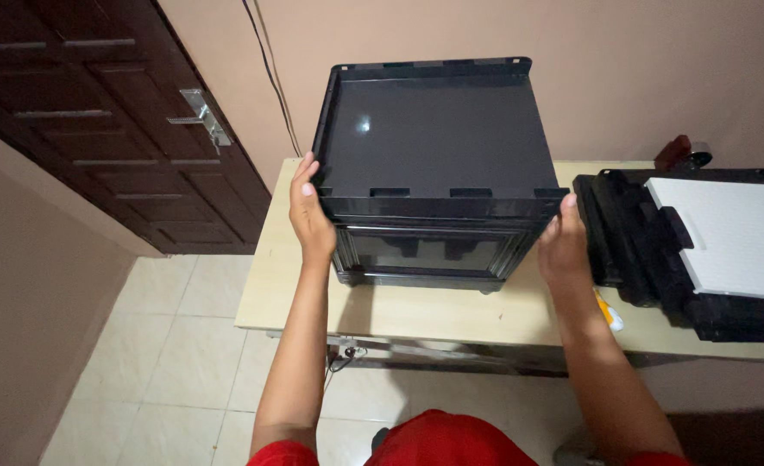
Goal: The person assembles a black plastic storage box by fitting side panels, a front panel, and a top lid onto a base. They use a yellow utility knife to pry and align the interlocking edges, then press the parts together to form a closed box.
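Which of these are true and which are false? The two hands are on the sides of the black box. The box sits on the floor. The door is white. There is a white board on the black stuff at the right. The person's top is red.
1. Both hands are on the sides of the black box: true. The left hand and right hand press on opposite sides.
2. The box sits on the floor: false. It stands on the table.
3. The door is white: false. It is dark brown.
4. A white board lies on the black stuff at the right: true.
5. The person's top is red: true.
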